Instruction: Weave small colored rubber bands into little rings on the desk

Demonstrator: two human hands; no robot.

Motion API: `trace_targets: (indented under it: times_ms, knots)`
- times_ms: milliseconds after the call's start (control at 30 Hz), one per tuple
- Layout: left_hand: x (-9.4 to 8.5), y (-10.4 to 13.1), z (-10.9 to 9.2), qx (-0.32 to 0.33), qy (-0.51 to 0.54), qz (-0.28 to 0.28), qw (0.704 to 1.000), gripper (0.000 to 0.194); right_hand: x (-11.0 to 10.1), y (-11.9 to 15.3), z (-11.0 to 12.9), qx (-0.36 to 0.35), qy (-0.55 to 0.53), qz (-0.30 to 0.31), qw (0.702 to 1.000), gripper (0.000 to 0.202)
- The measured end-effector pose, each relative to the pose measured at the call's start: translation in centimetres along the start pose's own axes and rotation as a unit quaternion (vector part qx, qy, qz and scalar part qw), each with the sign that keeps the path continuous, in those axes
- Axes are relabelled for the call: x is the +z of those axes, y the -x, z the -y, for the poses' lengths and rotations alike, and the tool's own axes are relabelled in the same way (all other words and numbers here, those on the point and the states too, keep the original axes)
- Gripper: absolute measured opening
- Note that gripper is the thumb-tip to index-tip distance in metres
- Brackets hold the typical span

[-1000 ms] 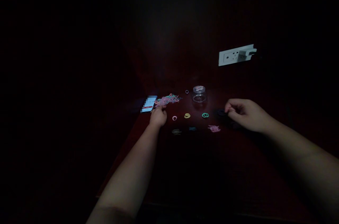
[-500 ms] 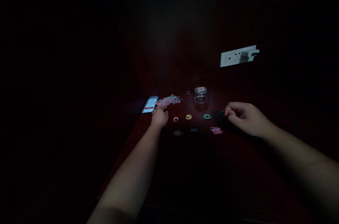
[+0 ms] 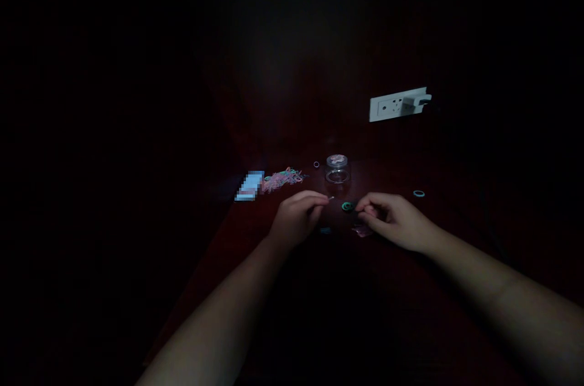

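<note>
My left hand point(image 3: 298, 216) is closed in a pinch above the middle of the table, with the pale tip of a small elastic band point(image 3: 332, 198) showing past its fingertips. My right hand point(image 3: 396, 220) is also pinched, just right of a ring of green elastic bands point(image 3: 347, 206); what its fingers hold, if anything, is hidden. Under the right hand lies a partly covered pink bunch of elastic bands point(image 3: 362, 231). A small dark blue bunch point(image 3: 325, 231) rests between the hands. Farther back is a mixed heap of coloured elastic bands point(image 3: 283, 179).
A clear lidded jar point(image 3: 337, 170) stands behind the hands, with a small ring point(image 3: 316, 165) to its left. A lit phone point(image 3: 250, 186) lies beside the heap. One light blue band point(image 3: 418, 194) is at right. A wall socket point(image 3: 398, 104) holds a plug.
My left hand has left the heap and come right, now pinching a small band. My right hand has shifted left toward the green bands, and a light blue band shows at right.
</note>
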State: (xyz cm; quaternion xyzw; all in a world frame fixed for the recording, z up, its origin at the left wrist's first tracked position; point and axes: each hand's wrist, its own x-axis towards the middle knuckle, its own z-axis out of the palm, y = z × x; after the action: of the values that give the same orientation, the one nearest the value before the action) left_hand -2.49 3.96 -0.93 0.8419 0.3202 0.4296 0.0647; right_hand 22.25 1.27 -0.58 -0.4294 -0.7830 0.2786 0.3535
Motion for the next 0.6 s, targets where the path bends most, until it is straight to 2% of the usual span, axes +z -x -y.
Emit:
trace_targets:
  times_ms: [67,167,333,600]
  knots:
    - [0.5,0.3,-1.5,0.029,0.019,0.039,0.999,0.023,0.2,0.1,0.4,0.004,-0.026,0.005,1.000,0.021]
    - [0.8,0.4,-2.6,0.049,0.009,0.062,0.997,0.023,0.2,0.2,0.8,-0.009,-0.034,0.011,0.999,0.023]
    - [0.9,0.4,-2.5,0.081,-0.010,0.055,0.995,0.022,0.1,0.3,0.9,-0.033,-0.043,0.008,0.998,0.025]
    - [0.9,0.2,-3.2,0.098,-0.038,0.080,0.991,0.023,0.0,0.4,0.7,-0.050,-0.011,0.010,0.999,0.027]
